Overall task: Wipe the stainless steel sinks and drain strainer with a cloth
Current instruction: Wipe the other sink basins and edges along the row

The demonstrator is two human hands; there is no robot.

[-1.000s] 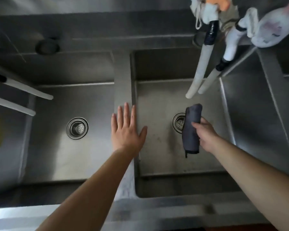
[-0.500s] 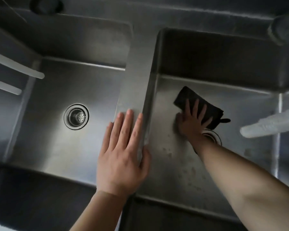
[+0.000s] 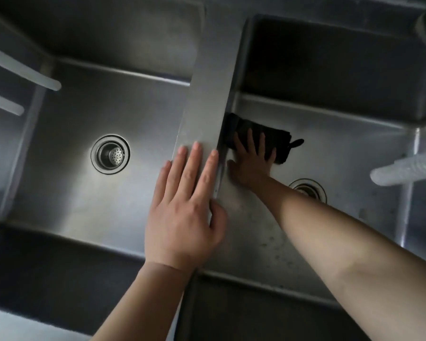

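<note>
The dark folded cloth (image 3: 258, 140) lies on the floor of the right sink (image 3: 342, 143), against the divider (image 3: 207, 99). The right hand (image 3: 252, 159) presses it flat with spread, straight fingers (image 3: 250, 139); the left hand (image 3: 185, 207) rests open on the divider. The cloth is probably soft, light and limp, so it is best handled by palming its middle.

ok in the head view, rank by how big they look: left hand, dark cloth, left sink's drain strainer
1. left hand, largest, though it is nearer the camera, which inflates it
2. dark folded cloth, partly hidden under the right hand
3. round steel drain strainer in the left sink, smallest
</note>
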